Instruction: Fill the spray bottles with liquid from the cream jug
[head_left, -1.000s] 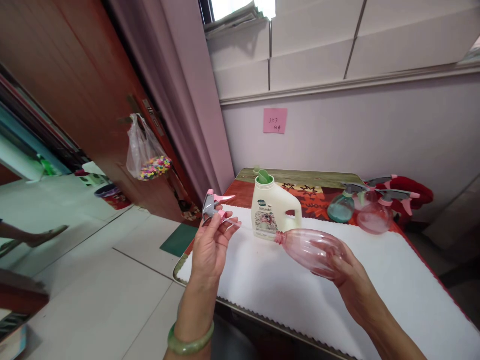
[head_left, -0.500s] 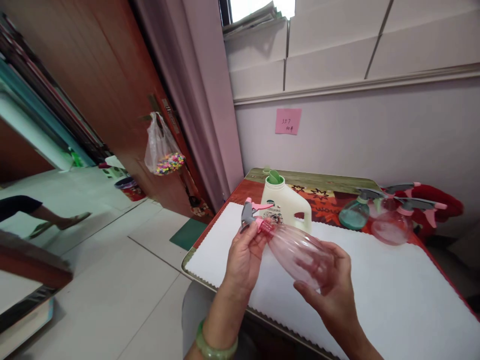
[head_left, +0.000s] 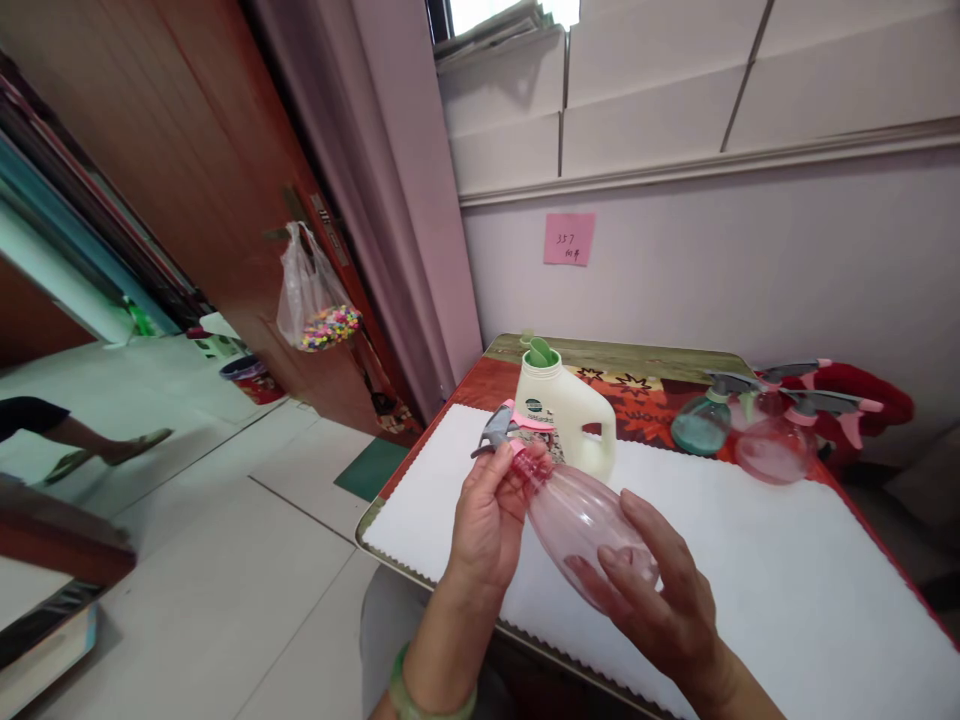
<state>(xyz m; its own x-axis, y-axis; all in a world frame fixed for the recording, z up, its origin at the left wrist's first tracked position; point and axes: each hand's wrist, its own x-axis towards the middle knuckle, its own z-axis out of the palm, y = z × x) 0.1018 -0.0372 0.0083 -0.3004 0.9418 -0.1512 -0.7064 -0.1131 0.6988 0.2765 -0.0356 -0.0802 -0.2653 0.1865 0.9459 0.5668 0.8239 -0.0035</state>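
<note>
A clear pink spray bottle [head_left: 581,515] lies tilted between my two hands above the white mat [head_left: 757,570]. My left hand [head_left: 486,515] pinches the pink collar and neck, just under the grey and pink trigger head [head_left: 496,428]. Around the wide lower body, my right hand [head_left: 667,595] has its fingers curved, with some showing through the plastic. Behind the trigger head stands a cream jug [head_left: 589,415] with a handle and a green piece [head_left: 540,352] in its open mouth.
Several spray bottles stand at the table's right, including a teal one [head_left: 701,425] and a pink one [head_left: 776,455]. A red item [head_left: 874,390] lies behind them. On the left, a bag of colourful bits [head_left: 322,325] hangs from the door handle. A person's leg [head_left: 94,438] shows at far left.
The spray bottle has turned about its length, so its trigger head faces differently. My right hand's fingers have shifted over the bottle's body. My left hand stays at the neck.
</note>
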